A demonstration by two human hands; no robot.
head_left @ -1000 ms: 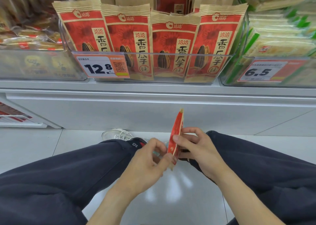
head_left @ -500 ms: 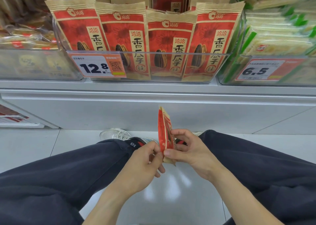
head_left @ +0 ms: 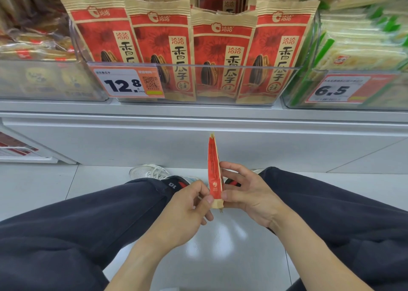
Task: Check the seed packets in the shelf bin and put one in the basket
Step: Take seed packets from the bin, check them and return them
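Grey store shelving (head_left: 198,114) runs across the view above a pale tiled floor (head_left: 39,187), with a clear plastic shelf bin (head_left: 220,67) standing on it. Four sunflower seed packets stand upright along the front of the bin (head_left: 163,47), more ranked behind them; each is kraft-brown with a red panel, a white logo reading 洽洽, a vertical strip reading 香瓜子 and a drawing of a striped black seed. An orange price tag (head_left: 125,83) clipped to the bin's front left reads 12.8 beside a QR code. The neighbouring bin on the right holds pale green-edged packs (head_left: 364,47) behind a tag (head_left: 337,89) reading 6.5; the snacks in the bin on the left (head_left: 33,39) are too blurred to read.

Below, over the floor between two dark-trousered knees, one seed packet (head_left: 214,171) is held upright, edge-on to the camera, so only its narrow red side and brown bottom seam show. The left hand (head_left: 185,211) pinches its lower edge between thumb and curled fingers. The right hand (head_left: 245,193) grips the other side, thumb near the bottom seam and forefinger higher up. A white sneaker (head_left: 148,171) shows behind the left knee.
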